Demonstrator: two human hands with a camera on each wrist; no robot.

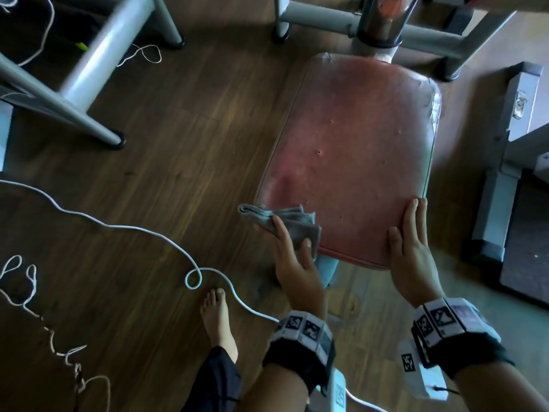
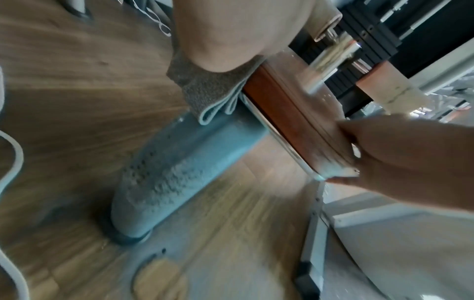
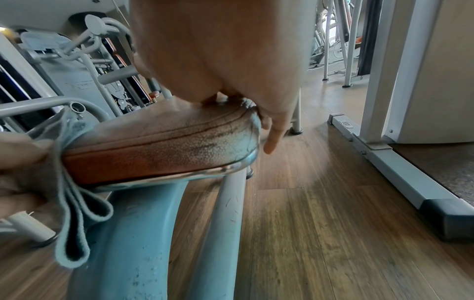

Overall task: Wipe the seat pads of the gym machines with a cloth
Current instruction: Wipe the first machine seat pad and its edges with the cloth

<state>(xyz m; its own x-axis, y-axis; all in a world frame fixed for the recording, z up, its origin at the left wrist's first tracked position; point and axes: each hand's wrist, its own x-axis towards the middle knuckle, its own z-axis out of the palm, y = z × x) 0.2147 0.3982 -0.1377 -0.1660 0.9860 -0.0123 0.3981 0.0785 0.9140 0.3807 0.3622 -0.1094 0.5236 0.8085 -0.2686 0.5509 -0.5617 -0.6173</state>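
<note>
A worn red seat pad [image 1: 350, 162] stands on a blue post [image 3: 123, 233]. A folded grey cloth [image 1: 294, 224] lies over its near left corner, and its folds hang below the pad's edge [image 3: 77, 213]. My left hand [image 1: 292, 236] holds the cloth there, thumb and forefinger on top and the other fingers round it at the pad's side [image 3: 20, 154]. My right hand [image 1: 405, 221] rests flat on the near right corner with straight fingers. One finger [image 3: 271, 140] hangs over the right edge. The left wrist view shows the cloth [image 2: 205, 89] pressed on the pad [image 2: 287, 113].
Wooden floor all round. A white cable [image 1: 118, 227] loops across the floor at the left, past my bare foot [image 1: 218, 319]. Grey machine legs [image 1: 89, 69] stand at the back left, and a grey frame [image 1: 505, 179] with a dark mat stands close on the right.
</note>
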